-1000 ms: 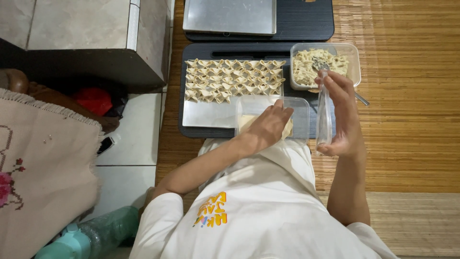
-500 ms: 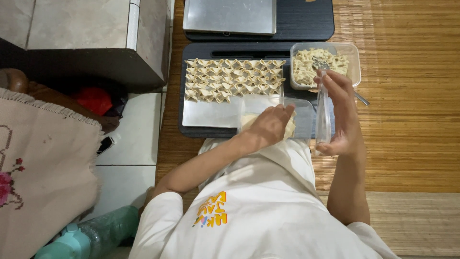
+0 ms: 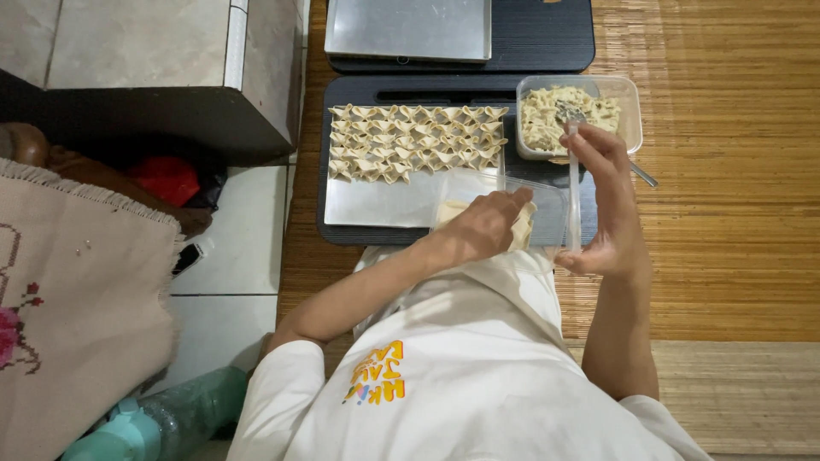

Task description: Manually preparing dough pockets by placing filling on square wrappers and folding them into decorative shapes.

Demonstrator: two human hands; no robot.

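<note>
My left hand (image 3: 483, 226) reaches into a clear plastic box (image 3: 551, 209) and rests on a stack of pale dough wrappers (image 3: 523, 229). My right hand (image 3: 608, 201) holds a clear plastic lid (image 3: 574, 183) upright on its edge, just right of that box. Rows of folded dumplings (image 3: 414, 141) lie on a metal tray (image 3: 384, 203). Behind my right hand stands a clear tub of filling (image 3: 630, 115) with a fork (image 3: 571, 112) in it.
The tray sits on a black board (image 3: 335, 232) on a woven mat (image 3: 735, 171). A second metal tray (image 3: 408, 30) lies on another black board further back. A tiled block (image 3: 145, 60) stands at left, with an embroidered cloth (image 3: 68, 316) and a green bottle (image 3: 171, 418) nearby.
My left hand has settled slightly lower onto the wrappers. My right hand and the lid have hardly moved.
</note>
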